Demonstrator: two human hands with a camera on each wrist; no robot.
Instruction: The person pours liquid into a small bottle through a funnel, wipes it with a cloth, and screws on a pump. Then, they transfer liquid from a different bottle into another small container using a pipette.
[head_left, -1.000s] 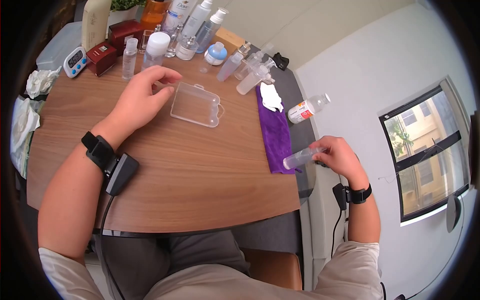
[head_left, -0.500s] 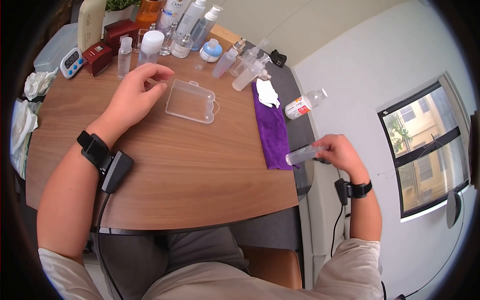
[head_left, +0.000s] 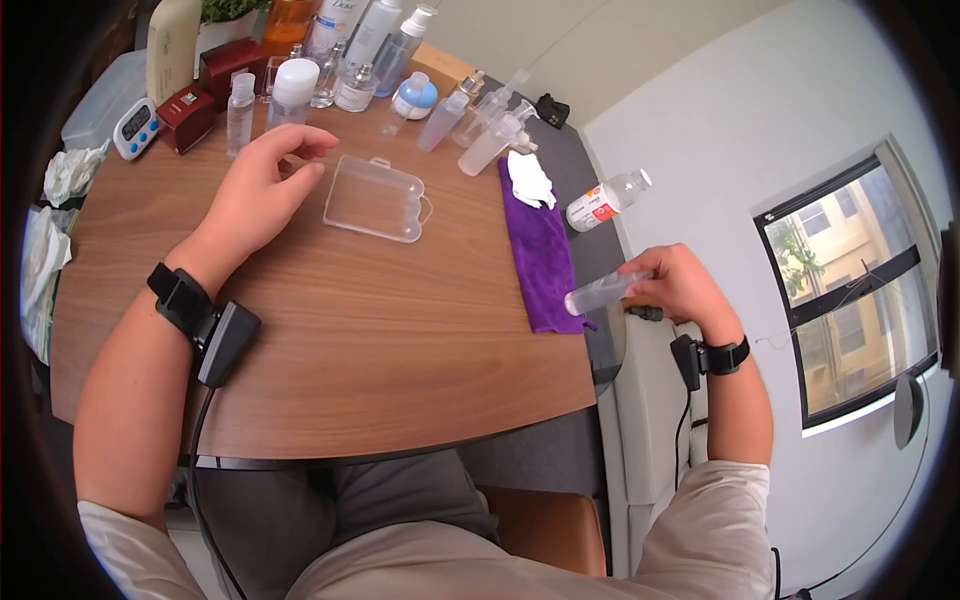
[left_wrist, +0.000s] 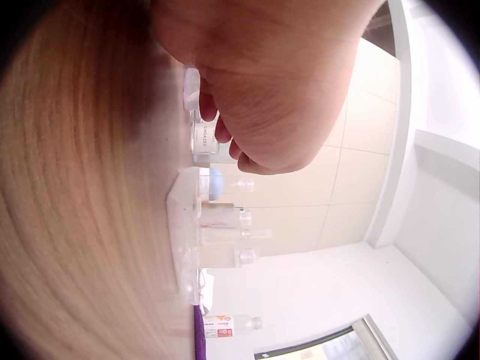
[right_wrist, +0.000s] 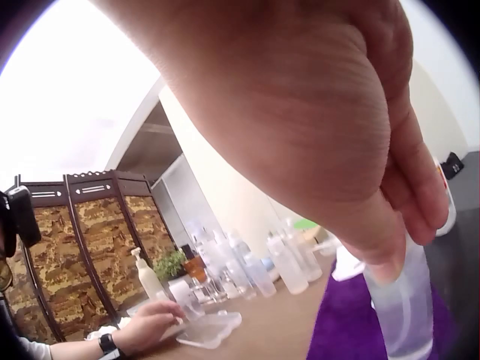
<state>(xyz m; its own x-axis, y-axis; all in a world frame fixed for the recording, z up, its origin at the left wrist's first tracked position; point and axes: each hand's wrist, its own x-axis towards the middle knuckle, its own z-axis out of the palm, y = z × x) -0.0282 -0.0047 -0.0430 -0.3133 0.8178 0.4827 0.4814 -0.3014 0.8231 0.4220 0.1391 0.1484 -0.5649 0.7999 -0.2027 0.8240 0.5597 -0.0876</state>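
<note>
My right hand (head_left: 672,288) pinches a small clear plastic bottle (head_left: 600,293) near its top, thumb against fingers. The bottle tilts in the head view, its base over the lower end of a purple cloth (head_left: 540,250). A spray tube shows inside the bottle (right_wrist: 405,307) in the right wrist view; the fingers hide its top. My left hand (head_left: 262,190) lies at the table's left side, fingers loosely bent and holding nothing. Just right of those fingers lies a clear plastic case (head_left: 375,200), flat on the wood. A white crumpled tissue (head_left: 530,180) sits on the cloth's far end.
Several bottles stand along the table's back, among them a white-capped jar (head_left: 292,90) and a blue-and-white bottle (head_left: 414,97). A digital timer (head_left: 136,130) and a dark red box (head_left: 187,117) are at the back left. Right of the cloth lies a labelled clear bottle (head_left: 608,200).
My right hand, still pinching the small bottle, shifts right and then back left, ending slightly farther up the cloth. The left hand holds its place beside the case. The head view shifts slightly.
</note>
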